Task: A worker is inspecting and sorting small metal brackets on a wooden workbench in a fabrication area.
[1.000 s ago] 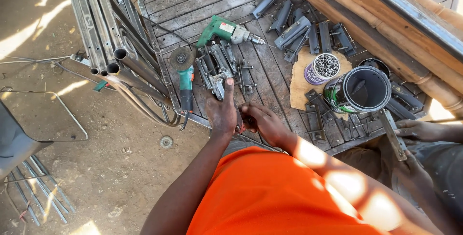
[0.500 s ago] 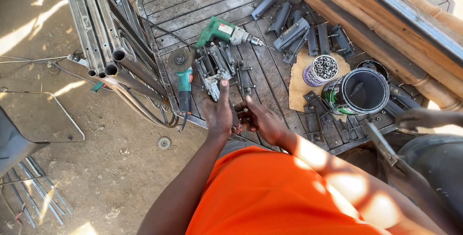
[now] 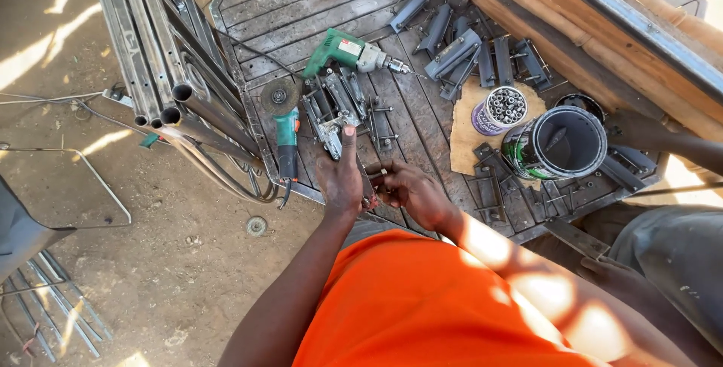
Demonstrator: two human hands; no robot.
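On the weathered wooden counter (image 3: 316,5), near its front edge, lies a pile of grey metal brackets (image 3: 335,111), long, folded and bolted, with dull scuffed faces. The left hand (image 3: 339,178) reaches to the pile, its fingertip touching the nearest bracket, and whether its grip is closed on anything I cannot tell. The right hand (image 3: 410,190), just beside it, is closed on a small metal part (image 3: 376,178), too hidden to describe. A green drill (image 3: 350,50) lies just behind the pile, a green angle grinder (image 3: 285,129) to its left.
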